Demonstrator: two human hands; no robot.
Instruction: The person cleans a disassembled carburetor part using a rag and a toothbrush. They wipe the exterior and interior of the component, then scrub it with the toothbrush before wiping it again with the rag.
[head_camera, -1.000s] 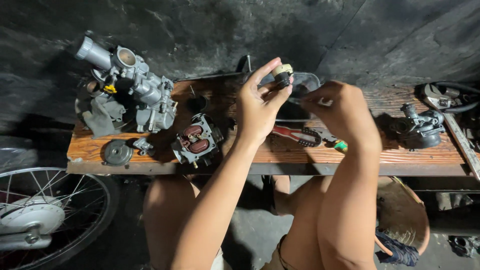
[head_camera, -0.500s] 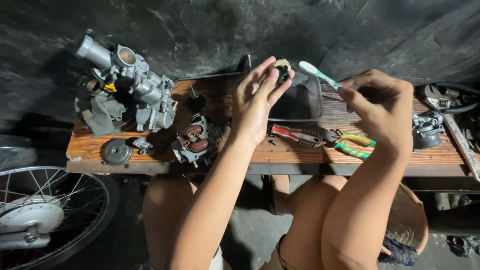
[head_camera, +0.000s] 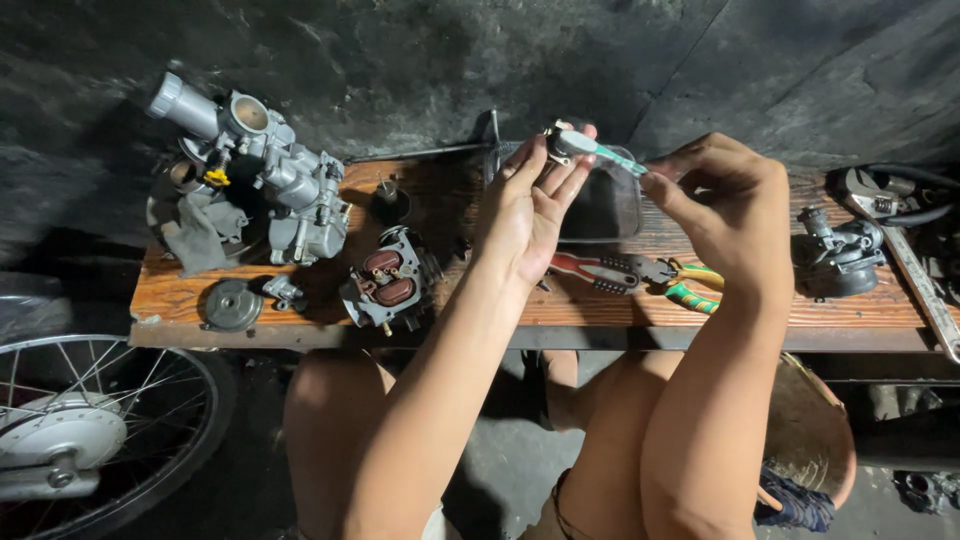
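Hands raised at upper centre of frame, above a wooden bench (head_camera: 600, 310). Left hand (head_camera: 530, 205) pinches a small metal part (head_camera: 556, 140) at its fingertips. Right hand (head_camera: 730, 195) is closed on a toothbrush (head_camera: 600, 152); bristle end touches the part. Carburetor (head_camera: 255, 165) at upper left, smaller carburetor body (head_camera: 385, 285) left of centre. Pliers (head_camera: 640, 275) lie on bench below the hands. Wheel (head_camera: 90, 430) at lower left.
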